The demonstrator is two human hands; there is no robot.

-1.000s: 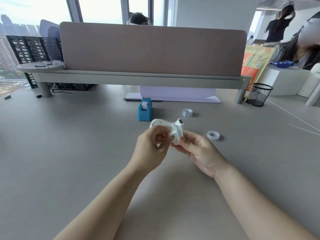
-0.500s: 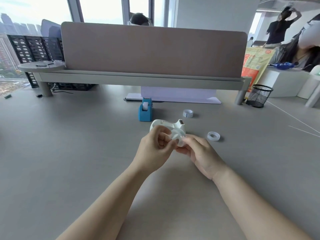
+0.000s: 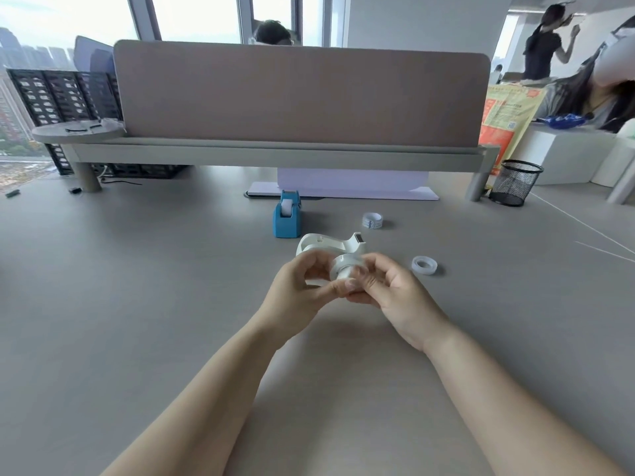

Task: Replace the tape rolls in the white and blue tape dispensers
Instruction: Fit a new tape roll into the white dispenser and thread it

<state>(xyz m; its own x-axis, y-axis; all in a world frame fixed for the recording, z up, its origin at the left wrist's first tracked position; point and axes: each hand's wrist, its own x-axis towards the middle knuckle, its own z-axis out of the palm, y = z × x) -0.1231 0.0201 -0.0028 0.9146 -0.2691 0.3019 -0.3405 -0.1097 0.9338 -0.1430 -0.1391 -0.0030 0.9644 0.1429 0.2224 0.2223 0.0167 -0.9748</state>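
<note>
I held both hands together above the table (image 3: 137, 304), just in front of me. My left hand (image 3: 295, 293) was curled round the lower body of the white dispenser (image 3: 326, 242). Only its arched top and its cutter end showed above my knuckles, and I could not tell whether its base touched the table. My left thumb reached across to the tape roll (image 3: 345, 264), a white ring on a short hub lying between my two hands. My right hand (image 3: 398, 297) pinched that roll with bent fingers. They covered its right side, so I could not make out whether the roll sat in the dispenser or was free of it.

Beyond my hands the blue dispenser (image 3: 287, 223) stood upright with a pale roll in its slot. To its right a patterned roll (image 3: 372, 220) lay flat, its markings too blurred to read. A clear roll (image 3: 424, 265) lay flat near my right hand, apart from it. Farther back, a mesh cup (image 3: 515, 183) stood by the leg of the shelf under the desk divider (image 3: 302, 94). Both my forearms were cut off by the lower edge of the view.
</note>
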